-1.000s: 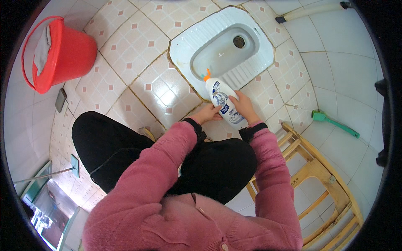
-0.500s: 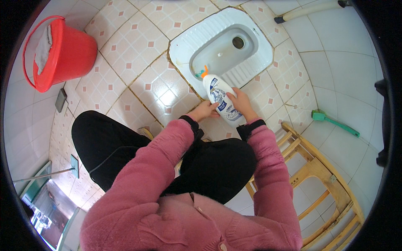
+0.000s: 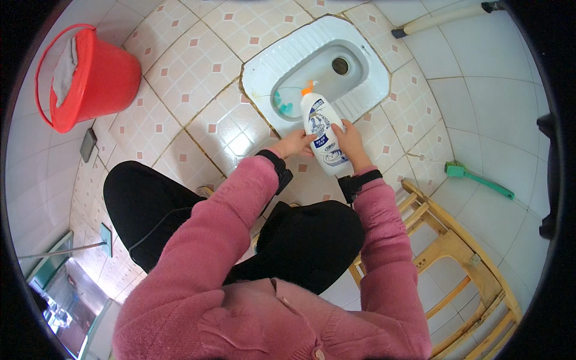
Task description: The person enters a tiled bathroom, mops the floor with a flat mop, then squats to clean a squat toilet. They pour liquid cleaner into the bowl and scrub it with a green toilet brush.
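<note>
A white bottle (image 3: 324, 135) of toilet cleaner with an orange spout tilts over the near edge of a white squat toilet (image 3: 255, 71) set in the floor. My left hand (image 3: 296, 144) is closed on the bottle's left side, and my right hand (image 3: 353, 146) is wrapped round its right side. Blue-green liquid (image 3: 284, 108) lies in the near left end of the basin. The orange spout (image 3: 308, 89) points into the basin. Part of each hand's grip is hidden by the bottle.
A red bucket (image 3: 105, 78) with a grey cloth over its rim stands at the left. By the right wall lies a green brush (image 3: 480, 179). A wooden folding chair (image 3: 456, 243) is beside my right arm. A pale pipe (image 3: 444, 19) runs along the far right wall.
Both hands have moved the bottle a little to the right and farther over the toilet. More blue-green liquid shows in the basin's near left end.
</note>
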Demonstrator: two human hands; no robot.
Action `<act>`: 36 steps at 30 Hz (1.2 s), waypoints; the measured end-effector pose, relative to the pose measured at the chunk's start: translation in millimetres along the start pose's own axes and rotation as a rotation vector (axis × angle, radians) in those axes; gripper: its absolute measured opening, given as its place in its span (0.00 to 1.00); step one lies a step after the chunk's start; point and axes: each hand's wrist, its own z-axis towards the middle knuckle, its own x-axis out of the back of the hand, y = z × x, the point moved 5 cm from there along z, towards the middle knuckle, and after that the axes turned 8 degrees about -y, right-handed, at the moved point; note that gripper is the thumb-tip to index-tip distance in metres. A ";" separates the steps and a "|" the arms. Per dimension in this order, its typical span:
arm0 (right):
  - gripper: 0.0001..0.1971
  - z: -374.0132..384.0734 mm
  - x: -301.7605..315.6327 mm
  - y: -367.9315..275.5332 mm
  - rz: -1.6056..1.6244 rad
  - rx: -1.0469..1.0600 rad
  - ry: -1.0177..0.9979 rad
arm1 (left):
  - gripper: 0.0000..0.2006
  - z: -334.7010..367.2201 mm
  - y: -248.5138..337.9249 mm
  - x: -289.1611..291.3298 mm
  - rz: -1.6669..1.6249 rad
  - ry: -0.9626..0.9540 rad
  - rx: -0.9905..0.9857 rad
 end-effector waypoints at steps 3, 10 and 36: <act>0.22 -0.3 3.3 8.4 0.053 -0.058 -0.012 | 0.19 6.1 7.0 -0.9 0.016 -0.019 0.002; 0.23 9.6 1.5 11.4 0.068 -0.061 0.018 | 0.20 7.2 14.9 4.8 0.029 0.015 0.009; 0.20 -63.3 4.2 51.7 0.050 -0.165 0.000 | 0.18 12.5 -55.3 -42.6 -0.020 -0.184 0.108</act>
